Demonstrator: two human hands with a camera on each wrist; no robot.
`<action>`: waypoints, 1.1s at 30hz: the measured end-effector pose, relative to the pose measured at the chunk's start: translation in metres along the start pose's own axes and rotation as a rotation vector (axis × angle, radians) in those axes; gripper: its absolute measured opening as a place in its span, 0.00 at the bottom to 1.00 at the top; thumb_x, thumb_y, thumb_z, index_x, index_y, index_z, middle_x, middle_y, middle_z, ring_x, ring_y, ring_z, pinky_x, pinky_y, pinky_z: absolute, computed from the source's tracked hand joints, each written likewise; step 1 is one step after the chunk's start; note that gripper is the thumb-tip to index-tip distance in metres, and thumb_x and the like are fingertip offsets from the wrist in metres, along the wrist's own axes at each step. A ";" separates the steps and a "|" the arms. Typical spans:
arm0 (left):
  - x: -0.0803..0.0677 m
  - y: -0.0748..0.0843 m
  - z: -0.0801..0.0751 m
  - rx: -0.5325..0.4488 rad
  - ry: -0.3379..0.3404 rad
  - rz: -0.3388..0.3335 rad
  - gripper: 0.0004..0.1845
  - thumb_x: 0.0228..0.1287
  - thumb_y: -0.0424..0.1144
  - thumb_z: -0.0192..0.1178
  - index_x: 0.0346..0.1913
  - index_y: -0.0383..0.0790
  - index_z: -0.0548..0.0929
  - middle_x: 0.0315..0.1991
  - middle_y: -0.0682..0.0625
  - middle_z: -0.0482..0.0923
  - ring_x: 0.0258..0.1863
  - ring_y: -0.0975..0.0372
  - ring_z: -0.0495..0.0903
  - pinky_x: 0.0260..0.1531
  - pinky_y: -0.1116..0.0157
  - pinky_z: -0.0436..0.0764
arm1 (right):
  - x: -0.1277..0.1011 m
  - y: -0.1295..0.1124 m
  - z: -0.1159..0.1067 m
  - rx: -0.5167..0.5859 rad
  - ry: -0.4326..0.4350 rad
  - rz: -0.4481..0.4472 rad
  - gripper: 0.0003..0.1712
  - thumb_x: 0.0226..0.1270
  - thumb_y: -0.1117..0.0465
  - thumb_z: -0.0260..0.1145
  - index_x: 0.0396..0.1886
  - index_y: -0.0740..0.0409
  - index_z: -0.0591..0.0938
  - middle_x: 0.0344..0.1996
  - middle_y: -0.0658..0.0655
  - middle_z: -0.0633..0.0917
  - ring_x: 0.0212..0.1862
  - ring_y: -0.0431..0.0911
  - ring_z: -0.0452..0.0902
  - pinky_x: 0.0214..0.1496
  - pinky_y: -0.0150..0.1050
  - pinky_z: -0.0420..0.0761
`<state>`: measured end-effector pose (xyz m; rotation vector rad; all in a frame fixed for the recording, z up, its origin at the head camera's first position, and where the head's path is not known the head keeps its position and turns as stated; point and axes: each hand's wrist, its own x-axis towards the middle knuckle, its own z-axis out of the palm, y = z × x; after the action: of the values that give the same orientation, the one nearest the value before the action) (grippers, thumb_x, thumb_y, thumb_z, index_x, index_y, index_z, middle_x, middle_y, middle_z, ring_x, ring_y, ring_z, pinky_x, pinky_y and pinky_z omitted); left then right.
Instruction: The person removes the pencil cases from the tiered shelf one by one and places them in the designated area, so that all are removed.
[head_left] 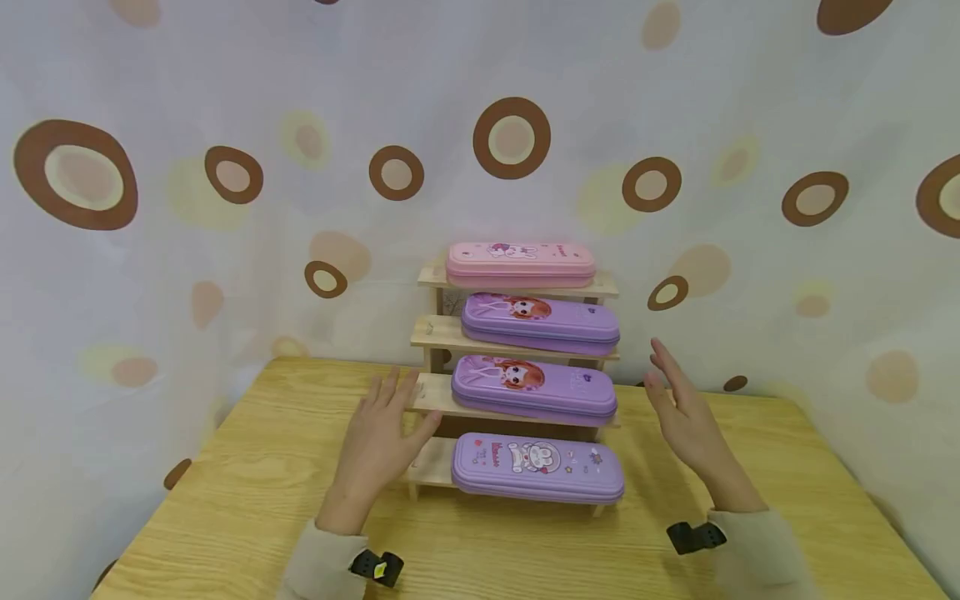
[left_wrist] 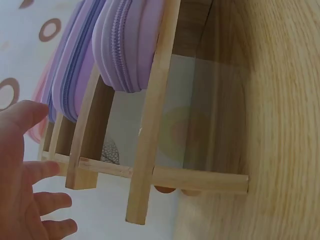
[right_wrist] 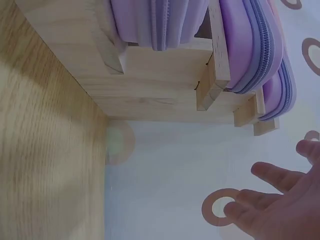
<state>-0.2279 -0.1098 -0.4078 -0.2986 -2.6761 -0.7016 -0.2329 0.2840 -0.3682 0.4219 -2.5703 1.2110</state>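
Note:
A wooden tiered rack (head_left: 435, 332) carries zippered pencil cases, one on each step. Pink with a bunny print is the top case (head_left: 521, 265). Below it lie two purple cases with a red-haired girl, the upper one (head_left: 540, 321) and the lower one (head_left: 536, 387). The lilac case (head_left: 540, 468) on the lowest step shows a cartoon figure in a helmet. My left hand (head_left: 382, 442), fingers spread, is beside the rack's left end and holds nothing. Off the rack's right side, my right hand (head_left: 690, 425) is raised with extended fingers, also holding nothing.
The rack stands on a yellow wood-grain table (head_left: 247, 500). Behind it hangs a pale backdrop (head_left: 450, 67) with brown rings and spots. Black straps with small devices circle both wrists, the left strap (head_left: 377, 568) and the right strap (head_left: 696, 537).

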 end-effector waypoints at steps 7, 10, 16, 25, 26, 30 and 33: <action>0.004 0.002 0.006 -0.118 0.033 -0.024 0.39 0.59 0.67 0.44 0.68 0.47 0.60 0.68 0.45 0.53 0.66 0.48 0.52 0.60 0.47 0.56 | 0.019 -0.002 -0.002 0.014 0.040 -0.074 0.30 0.73 0.54 0.45 0.70 0.34 0.49 0.67 0.59 0.57 0.66 0.58 0.50 0.58 0.64 0.55; 0.006 0.003 0.011 -0.153 0.052 -0.038 0.38 0.59 0.65 0.46 0.68 0.48 0.60 0.67 0.45 0.55 0.65 0.50 0.55 0.59 0.48 0.59 | 0.027 -0.006 -0.005 0.011 0.060 -0.104 0.30 0.72 0.55 0.46 0.70 0.38 0.51 0.66 0.59 0.58 0.66 0.57 0.50 0.57 0.64 0.57; 0.008 0.002 0.020 -0.222 0.112 -0.064 0.36 0.60 0.63 0.47 0.67 0.46 0.61 0.65 0.47 0.60 0.63 0.54 0.59 0.59 0.52 0.61 | 0.038 -0.036 -0.013 0.042 0.092 -0.139 0.30 0.72 0.58 0.48 0.71 0.48 0.53 0.66 0.61 0.59 0.66 0.57 0.50 0.57 0.62 0.59; 0.012 0.000 0.028 -0.386 0.132 -0.125 0.36 0.60 0.62 0.49 0.66 0.47 0.61 0.65 0.52 0.59 0.63 0.56 0.59 0.59 0.53 0.60 | 0.075 -0.023 -0.020 0.016 0.100 -0.159 0.32 0.69 0.53 0.52 0.69 0.32 0.53 0.65 0.54 0.62 0.63 0.53 0.54 0.57 0.60 0.60; 0.012 0.000 0.029 -0.402 0.133 -0.132 0.36 0.60 0.63 0.49 0.66 0.48 0.61 0.65 0.52 0.59 0.62 0.56 0.59 0.59 0.53 0.61 | 0.078 -0.024 -0.020 0.010 0.097 -0.161 0.32 0.69 0.53 0.53 0.69 0.31 0.54 0.65 0.54 0.62 0.62 0.54 0.55 0.57 0.60 0.59; 0.013 0.000 0.032 -0.476 0.136 -0.167 0.36 0.59 0.65 0.48 0.66 0.51 0.61 0.64 0.52 0.60 0.60 0.54 0.63 0.55 0.51 0.66 | 0.090 -0.031 -0.020 -0.019 0.078 -0.167 0.32 0.68 0.51 0.54 0.68 0.30 0.54 0.65 0.53 0.62 0.63 0.55 0.55 0.58 0.59 0.59; 0.014 0.000 0.034 -0.521 0.135 -0.185 0.36 0.58 0.65 0.48 0.66 0.52 0.61 0.64 0.51 0.60 0.60 0.53 0.63 0.55 0.51 0.66 | 0.099 -0.037 -0.018 -0.048 0.056 -0.166 0.33 0.67 0.50 0.55 0.68 0.29 0.53 0.66 0.52 0.61 0.66 0.50 0.54 0.59 0.59 0.60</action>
<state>-0.2505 -0.0913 -0.4301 -0.1248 -2.3742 -1.4231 -0.3083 0.2612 -0.2951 0.5695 -2.4566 1.0861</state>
